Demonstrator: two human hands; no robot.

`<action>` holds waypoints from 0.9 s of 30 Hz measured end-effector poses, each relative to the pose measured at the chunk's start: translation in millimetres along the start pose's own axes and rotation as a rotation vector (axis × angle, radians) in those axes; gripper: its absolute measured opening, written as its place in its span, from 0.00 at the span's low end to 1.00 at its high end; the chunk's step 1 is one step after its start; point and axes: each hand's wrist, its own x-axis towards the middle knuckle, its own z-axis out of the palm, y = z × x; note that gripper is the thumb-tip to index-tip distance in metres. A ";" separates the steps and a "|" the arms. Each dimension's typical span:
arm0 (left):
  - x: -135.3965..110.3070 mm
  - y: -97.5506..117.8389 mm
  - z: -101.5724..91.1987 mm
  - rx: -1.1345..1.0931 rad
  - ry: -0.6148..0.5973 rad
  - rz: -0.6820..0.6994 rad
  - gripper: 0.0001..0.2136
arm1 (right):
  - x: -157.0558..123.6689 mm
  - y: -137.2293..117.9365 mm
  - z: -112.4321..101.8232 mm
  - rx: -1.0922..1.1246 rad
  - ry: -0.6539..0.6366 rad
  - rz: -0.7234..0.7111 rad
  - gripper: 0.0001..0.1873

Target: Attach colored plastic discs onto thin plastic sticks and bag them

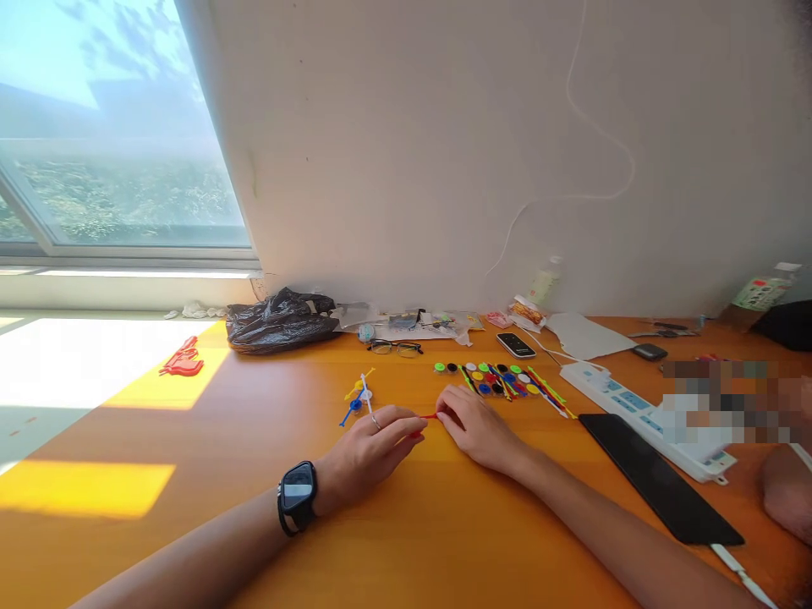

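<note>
Between my hands, over the middle of the wooden table (406,541), is a thin red plastic stick (430,416). My left hand (381,444), with a ring and a black watch, is closed on its left part; some red shows under the fingertips. My right hand (473,423) pinches the other end. Just beyond my left hand lie yellow, white and blue sticks with round discs (356,404). Past my right hand are several coloured round discs (485,389) and sticks in rows. The fingers hide most of the red piece.
A red toy gun (183,359) lies at the left in sunlight. Along the wall are a black plastic bag (279,321), eyeglasses (394,348) and a small black device (515,345). To the right are a white power strip (634,414), a black phone (660,478) and part of another person (787,486).
</note>
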 end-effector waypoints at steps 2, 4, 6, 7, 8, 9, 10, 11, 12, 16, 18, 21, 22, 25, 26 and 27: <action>1.3 -2.3 -2.2 0.026 -0.013 0.047 0.11 | -0.3 -1.4 0.0 0.005 -0.001 -0.005 0.04; 2.8 -4.4 -5.6 0.055 -0.057 0.093 0.14 | -0.5 -2.8 -0.4 0.023 -0.008 -0.010 0.03; 4.0 -5.5 -8.0 0.075 -0.083 0.111 0.15 | -0.7 -4.1 -0.8 0.038 -0.019 -0.016 0.05; 4.2 -5.7 -8.6 0.077 -0.089 0.115 0.15 | -0.7 -4.6 -0.9 0.040 -0.021 -0.019 0.06; 4.2 -5.7 -8.7 0.077 -0.094 0.117 0.15 | -0.8 -5.1 -0.9 0.040 -0.019 -0.021 0.06; 3.9 -5.6 -8.5 0.077 -0.100 0.115 0.15 | -0.8 -5.6 -0.7 0.041 -0.013 -0.022 0.06; 3.5 -5.5 -8.1 0.075 -0.107 0.115 0.16 | -0.9 -6.1 -0.4 0.044 -0.006 -0.023 0.06; 3.0 -5.5 -7.7 0.073 -0.115 0.114 0.16 | -0.9 -6.5 0.0 0.052 0.004 -0.018 0.06; 2.4 -5.6 -7.3 0.071 -0.120 0.116 0.16 | -1.0 -6.8 0.4 0.065 0.016 -0.005 0.06; 1.9 -7.0 -6.9 0.077 -0.128 0.148 0.15 | -1.1 -7.5 2.0 0.148 0.052 0.083 0.06; 2.8 -7.4 -6.9 0.075 -0.139 0.157 0.15 | -1.1 -8.1 2.5 0.174 0.075 0.097 0.06; 4.7 -6.9 -6.7 0.075 -0.148 0.170 0.14 | -1.4 -10.3 3.1 0.188 0.110 0.091 0.07; 5.3 -6.4 -6.7 0.077 -0.145 0.173 0.14 | -1.6 -11.4 3.1 0.194 0.115 0.093 0.07; 6.4 -4.5 -7.3 0.084 -0.139 0.165 0.13 | -3.3 -14.5 2.9 0.220 0.108 0.120 0.08; 6.6 -3.9 -7.9 0.089 -0.137 0.163 0.12 | -3.9 -15.2 2.7 0.231 0.104 0.128 0.07; 6.6 -3.3 -8.6 0.097 -0.133 0.165 0.13 | -4.4 -15.9 2.6 0.241 0.103 0.132 0.06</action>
